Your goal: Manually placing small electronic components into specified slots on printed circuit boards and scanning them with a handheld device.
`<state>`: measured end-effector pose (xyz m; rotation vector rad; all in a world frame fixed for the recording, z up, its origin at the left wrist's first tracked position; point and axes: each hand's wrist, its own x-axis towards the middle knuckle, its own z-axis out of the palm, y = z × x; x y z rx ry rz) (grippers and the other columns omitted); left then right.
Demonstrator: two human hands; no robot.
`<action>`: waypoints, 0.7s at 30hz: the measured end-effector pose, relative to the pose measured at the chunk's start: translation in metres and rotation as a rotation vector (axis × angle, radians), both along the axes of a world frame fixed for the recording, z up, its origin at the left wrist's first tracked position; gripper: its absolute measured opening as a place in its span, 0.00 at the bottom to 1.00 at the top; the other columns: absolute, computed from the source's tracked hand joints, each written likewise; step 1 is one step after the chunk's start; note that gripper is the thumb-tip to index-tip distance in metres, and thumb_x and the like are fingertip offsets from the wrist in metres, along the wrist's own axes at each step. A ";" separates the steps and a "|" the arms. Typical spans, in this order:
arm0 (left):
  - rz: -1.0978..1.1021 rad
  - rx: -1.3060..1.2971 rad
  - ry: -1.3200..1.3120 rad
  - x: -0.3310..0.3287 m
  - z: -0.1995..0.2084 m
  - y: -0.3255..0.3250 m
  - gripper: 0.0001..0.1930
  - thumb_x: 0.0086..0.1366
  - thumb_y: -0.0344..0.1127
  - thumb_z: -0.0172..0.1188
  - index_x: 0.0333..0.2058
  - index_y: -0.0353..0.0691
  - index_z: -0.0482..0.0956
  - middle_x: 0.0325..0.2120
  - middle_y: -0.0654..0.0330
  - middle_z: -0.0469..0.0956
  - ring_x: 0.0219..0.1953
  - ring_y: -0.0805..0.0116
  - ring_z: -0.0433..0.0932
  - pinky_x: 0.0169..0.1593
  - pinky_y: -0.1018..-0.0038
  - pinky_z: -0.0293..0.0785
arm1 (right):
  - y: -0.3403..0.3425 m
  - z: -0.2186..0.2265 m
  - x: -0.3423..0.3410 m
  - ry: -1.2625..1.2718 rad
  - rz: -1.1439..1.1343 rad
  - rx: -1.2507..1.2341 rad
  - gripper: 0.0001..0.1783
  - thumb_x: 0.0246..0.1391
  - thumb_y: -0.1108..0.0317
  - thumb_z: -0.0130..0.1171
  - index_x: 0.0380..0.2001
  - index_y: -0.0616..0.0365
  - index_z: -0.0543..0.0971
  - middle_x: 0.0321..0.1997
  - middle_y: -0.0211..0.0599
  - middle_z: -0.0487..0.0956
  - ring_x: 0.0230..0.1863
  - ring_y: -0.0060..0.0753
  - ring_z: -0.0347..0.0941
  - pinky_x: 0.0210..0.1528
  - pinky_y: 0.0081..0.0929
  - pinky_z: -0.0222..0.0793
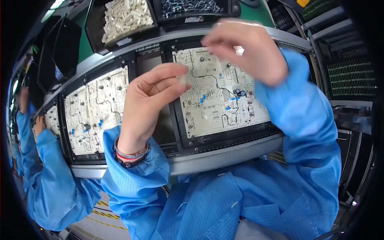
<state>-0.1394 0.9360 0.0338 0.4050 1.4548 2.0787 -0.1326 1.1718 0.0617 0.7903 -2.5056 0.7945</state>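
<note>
Blue sleeve [56, 176] of a co-worker at far left, that person's hand [39, 126] beside a board partly lost at the view's rim. Next, white circuit boards [96, 108] sit in the left carrier [86, 159], probably so they lie flat and in line. Bin of white parts [128, 18] stands behind, likely there for easy reach. Person's left hand [150, 94] hangs between carriers, thumb and fingertips pinched on a small pale piece [183, 80], over the left edge of the main board [200, 116]; the fingertip hold seems meant for fine control. Piece looks whitish, shape mostly covered by fingers. Bin of dark parts [190, 9] sits behind the main board, presumably also for reach. Main board rests flat in a black frame [226, 136], which seems to stop it sliding: off-white, curved black lines, blue components [203, 98] left of centre, round mark [223, 95] mid-board, dark capacitors [240, 92] further right. Right hand [248, 48] is above the board's upper right, fingers curled, blurred; white bit [239, 50] shows against it, can't tell if gripped. Dark racks [352, 76] at far right.
</note>
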 end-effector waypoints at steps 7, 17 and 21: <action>0.048 -0.060 0.181 0.001 -0.005 0.007 0.10 0.58 0.28 0.60 0.38 0.32 0.77 0.39 0.57 0.76 0.29 0.77 0.73 0.35 0.84 0.68 | -0.020 -0.048 0.087 -0.342 0.030 -0.041 0.08 0.46 0.78 0.60 0.33 0.61 0.77 0.30 0.36 0.75 0.30 0.29 0.75 0.30 0.24 0.70; 0.070 -0.070 0.009 -0.002 -0.005 0.015 0.13 0.57 0.27 0.61 0.42 0.30 0.77 0.34 0.57 0.79 0.33 0.76 0.77 0.40 0.81 0.72 | -0.020 -0.061 0.087 -0.199 0.012 0.070 0.11 0.38 0.80 0.60 0.30 0.61 0.78 0.31 0.37 0.75 0.32 0.39 0.71 0.33 0.30 0.69; 0.058 -0.106 0.063 0.001 -0.005 0.014 0.14 0.60 0.28 0.55 0.45 0.32 0.76 0.43 0.53 0.77 0.40 0.71 0.77 0.48 0.78 0.72 | -0.021 -0.064 0.089 -0.211 -0.012 0.013 0.11 0.37 0.80 0.61 0.29 0.61 0.78 0.30 0.37 0.74 0.33 0.39 0.71 0.33 0.31 0.69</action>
